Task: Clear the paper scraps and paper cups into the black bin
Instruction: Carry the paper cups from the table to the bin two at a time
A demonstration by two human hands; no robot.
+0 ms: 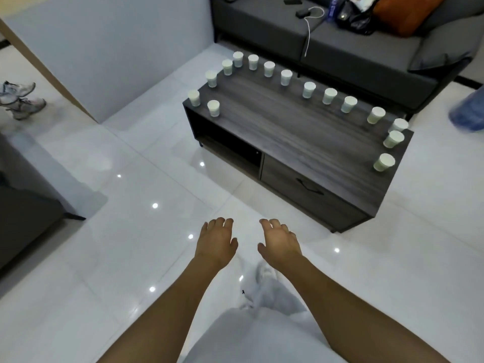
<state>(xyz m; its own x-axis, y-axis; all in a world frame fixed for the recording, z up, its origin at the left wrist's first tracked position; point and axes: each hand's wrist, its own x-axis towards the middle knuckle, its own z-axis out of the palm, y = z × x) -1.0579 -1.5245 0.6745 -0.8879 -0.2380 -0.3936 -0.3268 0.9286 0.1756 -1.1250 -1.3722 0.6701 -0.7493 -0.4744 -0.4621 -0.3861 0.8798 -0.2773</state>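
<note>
- Hands first: we see our left hand [216,241] and right hand [279,243] stretched forward side by side above the floor, palms down, fingers loosely spread and relaxed, gripping nothing and touching nothing.
- Below the forearms we see light-coloured clothing [262,334] and a white shoe [264,273] on the floor [146,244], which is glossy white tile mirroring small round ceiling lights.
- Ahead and to the right stands the surface [301,132], a low rectangular cabinet of dark grey wood grain, with one open compartment [230,145] on the left of its front and one drawer [309,189] with a dark handle on the right.
- We count sixteen paper cups [309,89] on it, white, tapered and upside down, spaced apart along the left, far and right edges; the middle of the top is bare wood.
- We see no black bin or paper scraps in this view.
- Beyond the surface sits a dark grey fabric sofa [353,45] carrying a black bag [356,17], an orange cushion [403,14], a white cable [309,35] and two small dark devices.
- A pale wall [110,48] rises at left, with a pair of grey sneakers [21,99] past it.
- A blurred blue bottle [468,111] stands at the right edge.
</note>
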